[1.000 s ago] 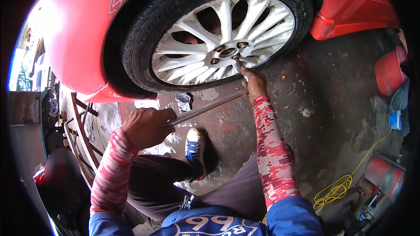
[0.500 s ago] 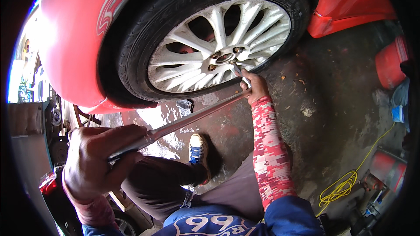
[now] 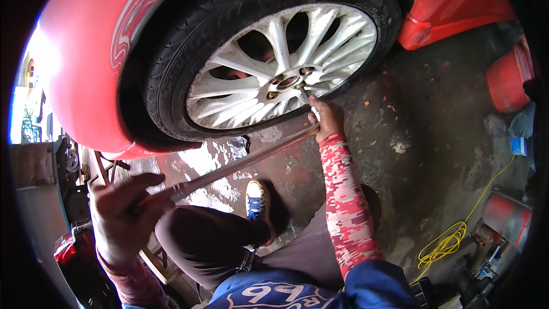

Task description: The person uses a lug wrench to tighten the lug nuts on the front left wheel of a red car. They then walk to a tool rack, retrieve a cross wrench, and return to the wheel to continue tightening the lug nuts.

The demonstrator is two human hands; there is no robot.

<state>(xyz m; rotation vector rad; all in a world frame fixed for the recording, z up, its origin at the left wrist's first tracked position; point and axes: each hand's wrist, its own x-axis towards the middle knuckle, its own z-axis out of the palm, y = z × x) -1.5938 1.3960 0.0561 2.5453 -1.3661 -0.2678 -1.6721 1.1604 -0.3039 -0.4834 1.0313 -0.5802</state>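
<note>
A white multi-spoke wheel (image 3: 279, 40) with a black tire (image 3: 171, 74) sits in the arch of a red car (image 3: 86, 80). A long-handled socket wrench (image 3: 240, 163) slants from the lower left up to the wheel's hub. My right hand (image 3: 330, 119) is closed around its head end, by a short shiny extension (image 3: 303, 98) that reaches the lower lug position. The extension's tip is too small to make out. My left hand (image 3: 123, 212), blurred by motion, wraps the far end of the handle with its forefinger raised.
My shoe (image 3: 257, 200) stands on the stained floor below the wheel. At the right are a red container (image 3: 509, 83), a blue-and-white item (image 3: 518, 147), a coiled yellow cord (image 3: 446, 246) and assorted tools. Wooden stand parts (image 3: 157, 266) lie lower left.
My left hand and the handle's end have dropped slightly, and the left forefinger has lifted. My right hand stays at the wrench head. The view has shifted a little.
</note>
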